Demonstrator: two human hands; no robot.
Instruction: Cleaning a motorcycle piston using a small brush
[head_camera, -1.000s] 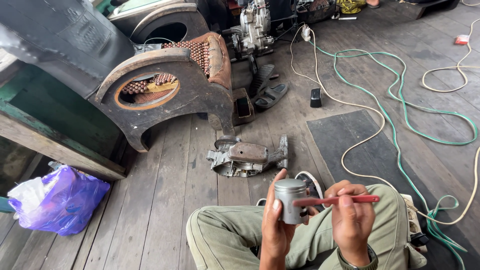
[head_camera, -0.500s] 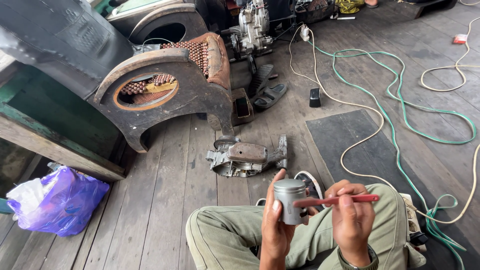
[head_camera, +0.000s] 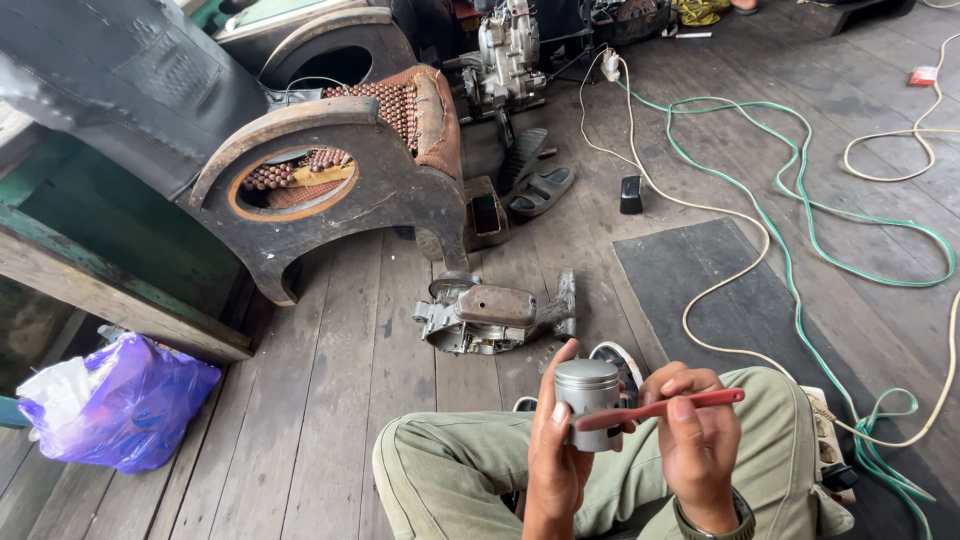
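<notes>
My left hand (head_camera: 556, 462) is holding a round metal piston (head_camera: 587, 402) tight. My right hand (head_camera: 697, 440) is pinching a red toothbrush (head_camera: 660, 408) against it.

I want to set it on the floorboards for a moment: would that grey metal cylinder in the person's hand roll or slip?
The metal cylinder is round and smooth, so on its side it would probably roll. Its top looks flat, so upright it should stand. It looks solid, likely heavy for its size; the left hand holds it with thumb and fingers.
</notes>
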